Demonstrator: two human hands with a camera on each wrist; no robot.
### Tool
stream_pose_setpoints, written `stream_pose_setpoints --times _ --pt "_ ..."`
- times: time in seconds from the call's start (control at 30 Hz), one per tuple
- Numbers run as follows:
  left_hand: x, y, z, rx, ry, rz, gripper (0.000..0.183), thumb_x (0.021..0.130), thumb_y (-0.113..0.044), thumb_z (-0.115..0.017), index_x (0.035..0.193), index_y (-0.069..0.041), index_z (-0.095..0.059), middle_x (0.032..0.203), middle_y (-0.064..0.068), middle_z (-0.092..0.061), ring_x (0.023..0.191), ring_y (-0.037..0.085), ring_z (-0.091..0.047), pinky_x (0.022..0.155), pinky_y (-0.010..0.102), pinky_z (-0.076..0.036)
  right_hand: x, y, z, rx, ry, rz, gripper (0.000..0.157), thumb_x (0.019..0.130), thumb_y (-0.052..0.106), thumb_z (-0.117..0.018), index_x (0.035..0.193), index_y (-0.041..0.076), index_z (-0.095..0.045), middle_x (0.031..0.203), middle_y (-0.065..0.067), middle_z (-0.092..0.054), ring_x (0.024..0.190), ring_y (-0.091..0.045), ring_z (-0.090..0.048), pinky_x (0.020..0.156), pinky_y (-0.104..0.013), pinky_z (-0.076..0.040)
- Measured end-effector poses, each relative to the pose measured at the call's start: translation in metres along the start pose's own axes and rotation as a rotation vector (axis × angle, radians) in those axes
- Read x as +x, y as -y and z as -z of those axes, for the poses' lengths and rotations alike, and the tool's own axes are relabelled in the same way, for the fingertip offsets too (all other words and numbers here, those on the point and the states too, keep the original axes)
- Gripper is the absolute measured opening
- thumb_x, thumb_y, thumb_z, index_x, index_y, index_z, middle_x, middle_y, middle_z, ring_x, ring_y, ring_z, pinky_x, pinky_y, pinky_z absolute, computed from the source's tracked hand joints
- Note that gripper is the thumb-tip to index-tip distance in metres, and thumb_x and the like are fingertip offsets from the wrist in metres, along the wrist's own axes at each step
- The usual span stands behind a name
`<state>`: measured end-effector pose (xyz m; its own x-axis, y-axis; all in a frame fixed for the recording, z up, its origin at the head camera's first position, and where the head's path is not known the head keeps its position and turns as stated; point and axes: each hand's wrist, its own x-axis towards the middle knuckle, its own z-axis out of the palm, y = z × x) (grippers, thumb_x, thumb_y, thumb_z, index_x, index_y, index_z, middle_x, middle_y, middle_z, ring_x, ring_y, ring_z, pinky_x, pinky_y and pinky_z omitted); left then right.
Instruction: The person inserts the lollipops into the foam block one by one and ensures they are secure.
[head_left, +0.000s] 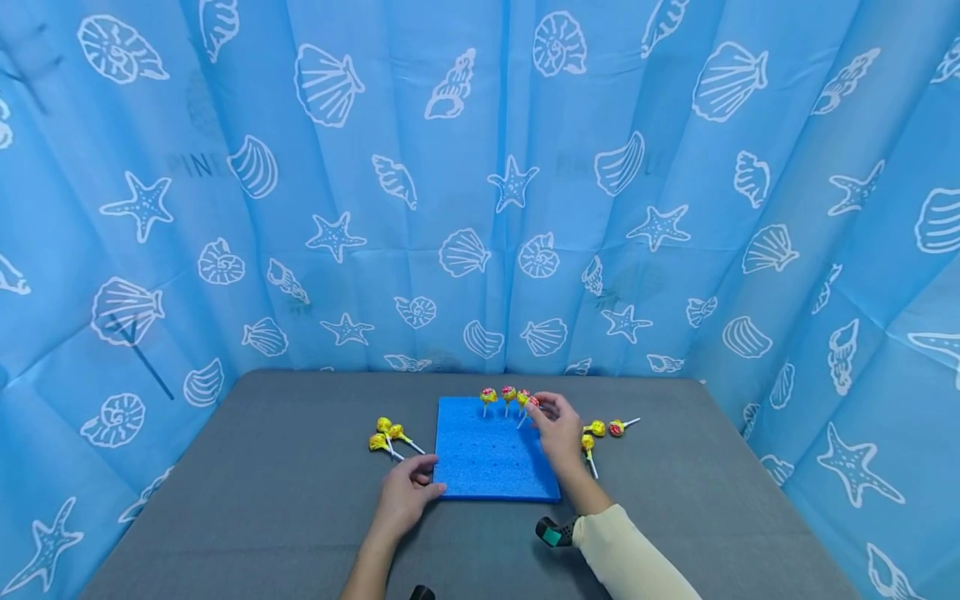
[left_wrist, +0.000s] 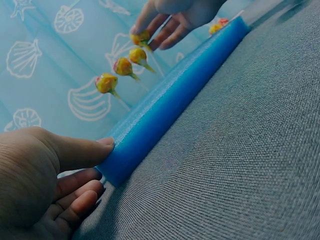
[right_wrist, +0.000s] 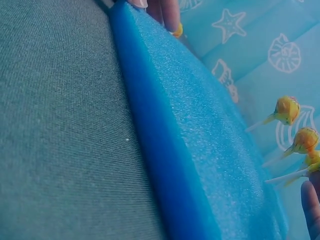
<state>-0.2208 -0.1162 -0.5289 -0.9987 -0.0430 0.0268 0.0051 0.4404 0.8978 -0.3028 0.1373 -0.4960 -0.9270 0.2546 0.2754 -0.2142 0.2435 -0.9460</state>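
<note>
Right grip (head_left: pixel 558 429) pinched a lollipop (left_wrist: pixel 142 39), stick slanting down toward the blue foam board (head_left: pixel 491 483) (left grip (head_left: pixel 403 498) held its edge).

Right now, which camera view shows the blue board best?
The head view: the blue board shows most of its top there, though the right hand covers part. The left wrist view shows mainly one side edge; the right wrist view, an edge and part of the top.
</note>
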Motion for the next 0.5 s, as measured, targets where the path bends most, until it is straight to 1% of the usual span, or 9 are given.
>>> stream_pose_setpoints --times 0.13,0.37,0.5 --pt "0.0 0.0004 0.0001 -0.004 0.004 0.002 0.04 0.085 -0.011 -0.076 0.123 -0.011 -0.064 0.11 0.005 -0.063 0.086 0.019 -0.053 0.073 0.035 -0.045 0.0006 -0.0016 -0.0024 -0.028 -0.003 -0.003 0.023 0.092 0.018 -0.07 0.11 0.006 -0.064 0.109 -0.012 -0.068 0.095 -0.025 -0.065 0.07 -0.028 -0.054" --pt "-0.0003 0.0003 0.0005 -0.005 -0.001 -0.016 0.04 0.085 -0.011 -0.076 0.123 -0.01 -0.065 0.11 0.005 -0.063 0.086 0.018 -0.053 0.073 0.034 -0.045 -0.0015 -0.0038 -0.0038 -0.14 0.014 0.011 0.024 0.092 0.023 -0.069 0.11 0.009 -0.064 0.11 -0.009 -0.066 0.097 -0.025 -0.063 0.079 -0.039 -0.054" --pt "-0.0005 0.0004 0.0005 -0.003 -0.006 -0.026 0.04 0.084 -0.01 -0.076 0.122 -0.01 -0.065 0.109 0.005 -0.063 0.086 0.018 -0.053 0.072 0.034 -0.045 -0.0029 -0.0053 -0.0046 -0.176 0.012 0.024 0.023 0.092 0.026 -0.07 0.109 0.011 -0.065 0.108 -0.006 -0.065 0.098 -0.024 -0.061 0.082 -0.042 -0.052"
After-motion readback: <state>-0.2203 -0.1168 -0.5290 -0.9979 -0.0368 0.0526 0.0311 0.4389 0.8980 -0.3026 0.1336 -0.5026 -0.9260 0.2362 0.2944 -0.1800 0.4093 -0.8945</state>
